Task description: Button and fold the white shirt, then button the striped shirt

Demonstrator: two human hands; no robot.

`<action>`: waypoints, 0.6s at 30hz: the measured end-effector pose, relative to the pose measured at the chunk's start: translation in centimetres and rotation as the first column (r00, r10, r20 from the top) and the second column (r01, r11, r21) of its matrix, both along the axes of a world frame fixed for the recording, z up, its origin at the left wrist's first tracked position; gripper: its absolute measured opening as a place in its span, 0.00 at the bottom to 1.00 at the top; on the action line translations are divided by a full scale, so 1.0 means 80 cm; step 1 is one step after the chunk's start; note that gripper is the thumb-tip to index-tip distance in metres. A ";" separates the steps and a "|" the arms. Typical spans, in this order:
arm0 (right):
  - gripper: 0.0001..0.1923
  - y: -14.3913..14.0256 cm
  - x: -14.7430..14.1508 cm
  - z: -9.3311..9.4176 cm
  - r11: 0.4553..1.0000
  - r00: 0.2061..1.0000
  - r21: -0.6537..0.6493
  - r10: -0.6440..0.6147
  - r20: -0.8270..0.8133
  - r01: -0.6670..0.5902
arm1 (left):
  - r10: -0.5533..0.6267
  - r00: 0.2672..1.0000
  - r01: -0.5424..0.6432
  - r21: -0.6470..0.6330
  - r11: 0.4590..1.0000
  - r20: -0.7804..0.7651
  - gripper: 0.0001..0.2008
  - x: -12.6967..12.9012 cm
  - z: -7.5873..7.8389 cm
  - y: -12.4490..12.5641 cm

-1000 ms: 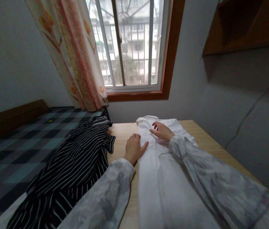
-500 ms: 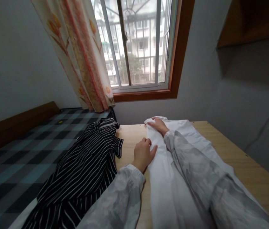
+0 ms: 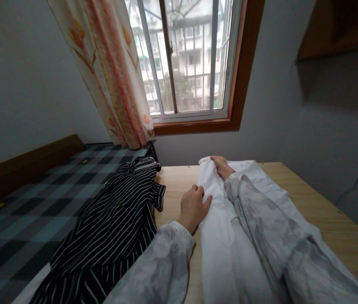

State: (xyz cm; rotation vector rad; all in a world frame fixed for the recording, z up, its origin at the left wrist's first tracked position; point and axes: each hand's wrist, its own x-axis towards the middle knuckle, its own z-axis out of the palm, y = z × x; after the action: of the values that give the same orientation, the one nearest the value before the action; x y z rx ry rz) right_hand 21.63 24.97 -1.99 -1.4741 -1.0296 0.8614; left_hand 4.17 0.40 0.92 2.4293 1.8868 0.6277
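A white shirt (image 3: 223, 236) lies lengthwise on a light wooden table (image 3: 318, 207), its collar end toward the window. My left hand (image 3: 194, 205) rests on the shirt's left edge, fingers curled with the thumb pressing the fabric. My right hand (image 3: 222, 165) reaches across to the collar end and grips the fabric there. Both arms wear pale patterned sleeves.
A black-and-white striped garment (image 3: 112, 223) drapes from the table's left side onto a bed with a grey checked cover (image 3: 33, 198). A floral curtain (image 3: 112, 71) hangs beside the window (image 3: 188, 59). A wooden shelf (image 3: 340, 29) is mounted high on the right wall.
My right hand has moved from the shirt's chest up to the collar end and closed on it. My left hand stayed on the left edge. The view shifted slightly left.
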 end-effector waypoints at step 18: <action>0.10 0.001 -0.027 0.024 0.932 0.930 -0.037 0.363 0.056 -0.362 | -0.015 1.000 0.015 -0.004 1.000 0.013 0.13 -0.001 -0.001 0.001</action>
State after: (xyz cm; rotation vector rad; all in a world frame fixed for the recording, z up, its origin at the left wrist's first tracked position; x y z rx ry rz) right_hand 19.51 25.09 -0.04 -1.3590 -1.3700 1.0979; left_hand 4.07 0.44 0.87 2.4289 1.8611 0.6357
